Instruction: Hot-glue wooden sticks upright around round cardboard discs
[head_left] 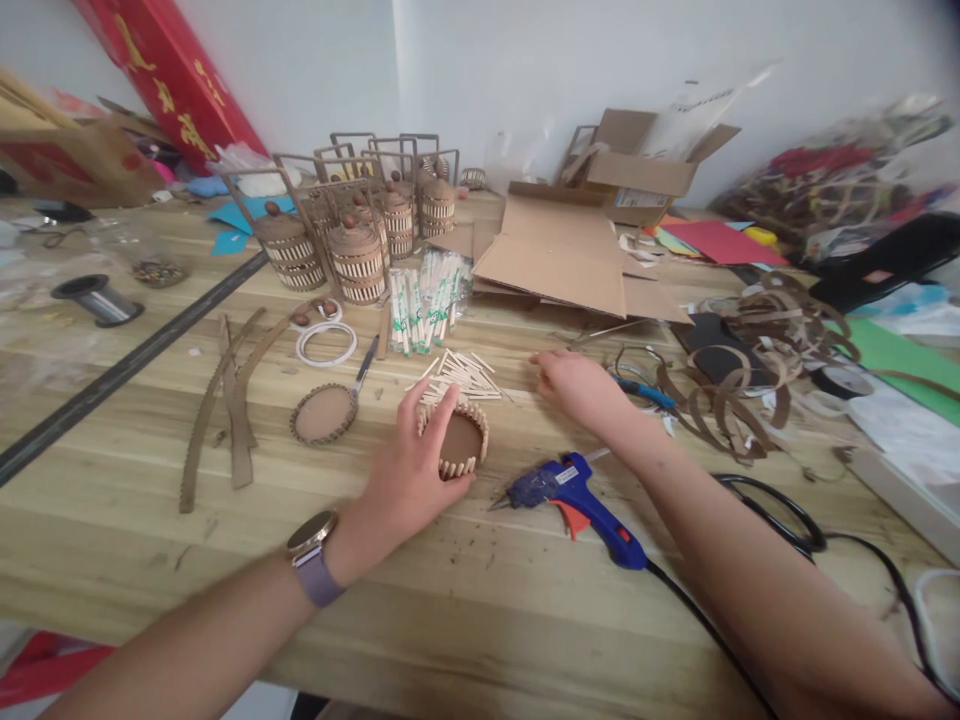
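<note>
Left hand (409, 480) cupped around stick-rimmed basket (454, 440), fingers curled on its rim. Right hand (576, 385) flat, loose, fingertips beside sticks (459, 376).

Pale plank worktable (480, 620), scuffed, evenly lit. Plain white wall (487, 60) right behind the table. Red gold-lettered box (169, 70) leans at the table's far-left end.

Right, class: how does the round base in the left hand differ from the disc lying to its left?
The base has short sticks standing round its rim; the disc has only a thin ridged edge. The left hand grips the base; no hand touches the disc. The base stands taller; the disc lies flat. Both are round brown cardboard.
</note>
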